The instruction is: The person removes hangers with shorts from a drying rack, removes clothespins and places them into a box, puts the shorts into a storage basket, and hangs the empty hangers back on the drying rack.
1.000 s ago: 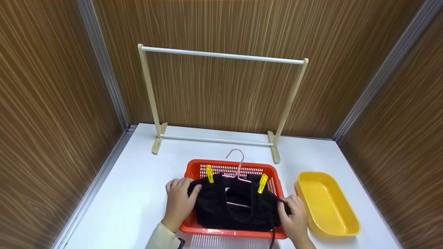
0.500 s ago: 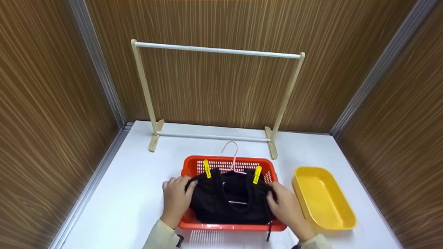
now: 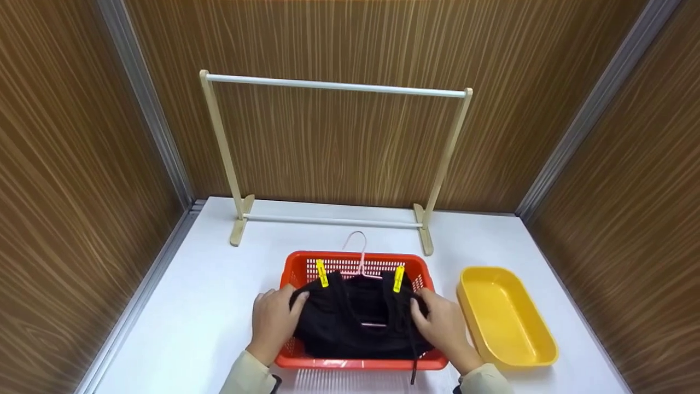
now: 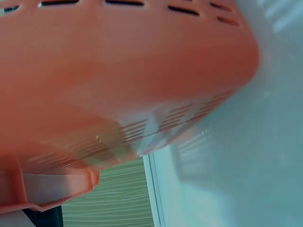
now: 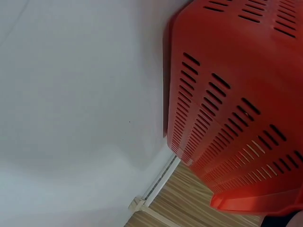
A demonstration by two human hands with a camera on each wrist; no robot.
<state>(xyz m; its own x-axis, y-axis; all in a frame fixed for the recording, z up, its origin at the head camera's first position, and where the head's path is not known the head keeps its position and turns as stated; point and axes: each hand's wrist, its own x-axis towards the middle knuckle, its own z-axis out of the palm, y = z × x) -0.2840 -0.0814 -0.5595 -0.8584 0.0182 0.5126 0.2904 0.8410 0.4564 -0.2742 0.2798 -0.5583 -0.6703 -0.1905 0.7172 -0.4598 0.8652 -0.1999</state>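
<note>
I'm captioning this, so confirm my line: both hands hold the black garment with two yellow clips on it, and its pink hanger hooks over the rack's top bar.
Wrong on the hanger: the head view shows it free of the top bar. The left hand and right hand do hold the garment, with two yellow clips.

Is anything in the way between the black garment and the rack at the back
Only the far rim of the red basket, just behind the black garment. Beyond it, apart from the hook of the pink hanger, nothing visible stands before the rack.
</note>
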